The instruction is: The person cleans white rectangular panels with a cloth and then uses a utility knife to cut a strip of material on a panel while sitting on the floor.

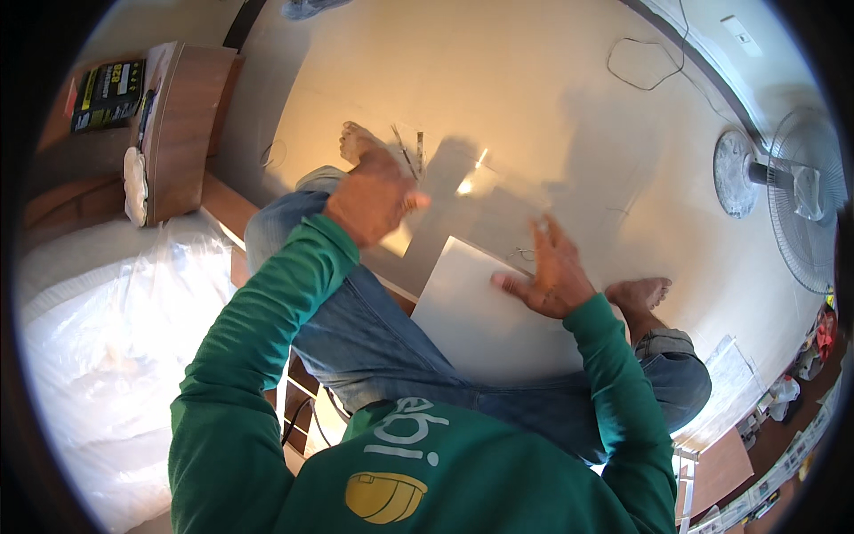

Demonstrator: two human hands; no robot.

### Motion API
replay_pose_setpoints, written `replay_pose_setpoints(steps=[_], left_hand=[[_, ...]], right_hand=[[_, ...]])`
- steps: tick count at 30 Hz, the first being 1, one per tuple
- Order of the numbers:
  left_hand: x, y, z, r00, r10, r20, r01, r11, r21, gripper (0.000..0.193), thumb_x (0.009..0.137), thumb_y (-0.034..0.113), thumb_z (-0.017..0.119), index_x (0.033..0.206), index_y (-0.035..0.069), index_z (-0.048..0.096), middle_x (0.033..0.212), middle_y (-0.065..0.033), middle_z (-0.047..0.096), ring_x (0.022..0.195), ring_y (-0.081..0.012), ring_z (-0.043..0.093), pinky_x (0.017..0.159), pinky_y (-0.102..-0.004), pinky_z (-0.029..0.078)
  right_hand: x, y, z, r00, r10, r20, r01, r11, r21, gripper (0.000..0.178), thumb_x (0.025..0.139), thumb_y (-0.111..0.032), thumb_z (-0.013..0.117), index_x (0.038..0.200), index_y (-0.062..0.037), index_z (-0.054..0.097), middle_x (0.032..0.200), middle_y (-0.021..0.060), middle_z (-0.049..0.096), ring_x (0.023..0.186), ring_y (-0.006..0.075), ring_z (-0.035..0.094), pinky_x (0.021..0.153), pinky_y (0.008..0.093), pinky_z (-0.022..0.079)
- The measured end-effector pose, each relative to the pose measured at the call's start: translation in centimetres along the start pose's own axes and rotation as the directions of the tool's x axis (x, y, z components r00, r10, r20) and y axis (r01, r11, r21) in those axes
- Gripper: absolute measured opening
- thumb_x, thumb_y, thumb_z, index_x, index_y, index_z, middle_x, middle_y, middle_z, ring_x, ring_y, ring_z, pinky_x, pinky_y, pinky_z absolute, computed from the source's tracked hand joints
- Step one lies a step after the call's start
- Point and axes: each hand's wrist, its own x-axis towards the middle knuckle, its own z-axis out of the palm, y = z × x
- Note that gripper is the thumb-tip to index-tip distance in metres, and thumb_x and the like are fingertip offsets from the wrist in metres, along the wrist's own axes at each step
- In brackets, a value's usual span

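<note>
A flat white panel [476, 311] lies between my bent legs, its far corner pointing away from me. Above its right edge is my right hand [559, 274], thumb and fingers spread, holding nothing; whether it touches the panel I cannot tell. My left hand [378, 198] is in the air left of the panel, over my left leg. Motion smears its fingers, and nothing held shows in it. Beyond it, two thin, narrow tools [409, 149] lie on the floor near my left foot. A small looped object [523, 254] is next to my right hand, too small to name.
A standing fan [801, 191] is at the right by the wall, with a cable [645, 87] on the floor beyond. A brown wooden cabinet [191, 133] stands at the left, a black box [107, 96] near it. Plastic sheeting [116, 356] covers something white below. Assorted items [783, 392] line the right edge.
</note>
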Motion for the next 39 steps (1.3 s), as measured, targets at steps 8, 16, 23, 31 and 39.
replay_pose_setpoints(steps=[8, 16, 23, 31, 39], left_hand=[[3.6, 1.2, -3.6, 0.890, -0.441, 0.116, 0.451, 0.889, -0.080, 0.048, 0.107, 0.050, 0.051, 0.097, 0.014, 0.082, 0.088, -0.0177, 0.075, 0.089, -0.0393, 0.073, 0.081, -0.0497, 0.056], [2.7, 2.0, -3.4, 0.938, -0.345, 0.027, 0.345, 0.925, -0.156, 0.067, 0.109, 0.060, 0.042, 0.087, 0.010, 0.080, 0.080, -0.0148, 0.075, 0.084, -0.0394, 0.072, 0.080, -0.0485, 0.056], [2.1, 1.2, -3.1, 0.942, -0.335, 0.000, 0.325, 0.915, -0.238, 0.071, 0.108, 0.062, 0.044, 0.083, 0.004, 0.075, 0.076, -0.0165, 0.072, 0.079, -0.0377, 0.072, 0.076, -0.0470, 0.056], [1.7, -0.8, -2.0, 0.951, -0.302, -0.068, 0.281, 0.935, -0.218, 0.070, 0.109, 0.060, 0.046, 0.082, 0.002, 0.072, 0.074, -0.0192, 0.070, 0.076, -0.0393, 0.071, 0.074, -0.0471, 0.055], [1.7, 2.2, -2.5, 0.896, -0.399, 0.196, 0.426, 0.645, -0.634, 0.057, 0.111, 0.052, 0.047, 0.088, 0.006, 0.071, 0.063, -0.0028, 0.056, 0.057, -0.0142, 0.053, 0.054, -0.0331, 0.044]], right_hand=[[1.6, -7.1, 3.5, 0.992, -0.115, -0.047, 0.123, 0.957, 0.264, 0.070, 0.101, -0.028, 0.065, 0.156, 0.0049, 0.038, 0.153, 0.0288, 0.049, 0.142, 0.0445, 0.047, 0.119, 0.0501, 0.039], [-3.2, -4.3, 3.3, 0.988, -0.064, -0.140, 0.096, 0.966, 0.239, 0.060, 0.100, -0.024, 0.060, 0.155, -0.0026, 0.045, 0.155, 0.0203, 0.054, 0.142, 0.0390, 0.051, 0.121, 0.0493, 0.037], [-11.2, 1.3, 0.0, 0.980, 0.172, -0.099, -0.146, 0.963, 0.228, 0.048, 0.102, -0.031, 0.063, 0.143, -0.0056, 0.058, 0.142, 0.0194, 0.064, 0.131, 0.0390, 0.060, 0.116, 0.0491, 0.043], [-4.2, -7.2, 2.0, 0.968, 0.240, -0.075, -0.243, 0.970, -0.027, 0.065, 0.100, -0.054, 0.062, 0.108, 0.0095, 0.070, 0.117, 0.0300, 0.068, 0.110, 0.0425, 0.064, 0.103, 0.0504, 0.045], [3.4, -9.3, 4.8, 0.999, -0.007, 0.044, -0.008, 0.944, 0.329, 0.061, 0.105, -0.047, 0.056, 0.142, 0.0010, 0.057, 0.137, 0.0298, 0.061, 0.132, 0.0402, 0.057, 0.115, 0.0504, 0.041]])
